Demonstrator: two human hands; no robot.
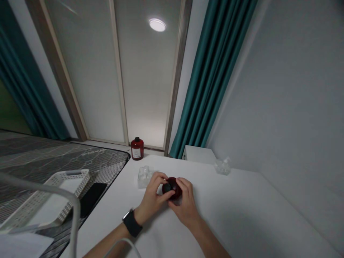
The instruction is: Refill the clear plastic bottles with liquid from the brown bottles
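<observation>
A dark red bottle (176,185) with a black cap (167,187) is between my two hands over the white table (225,200). Thumb and fingers of my left hand (153,195) close around the cap; a dark watch (131,222) is on that wrist. My right hand (185,204) grips the bottle's body from the right side. Just behind my left hand lies a clear plastic piece (145,176), its exact kind hard to make out. The bottle's underside is hidden.
A similar red bottle (137,149) with a white label stands at the table's far left corner. Crumpled clear plastic (223,166) lies at the far right edge. Left of the table are a white basket (60,179), a black flat object (92,197) and a grey curved tube (76,215).
</observation>
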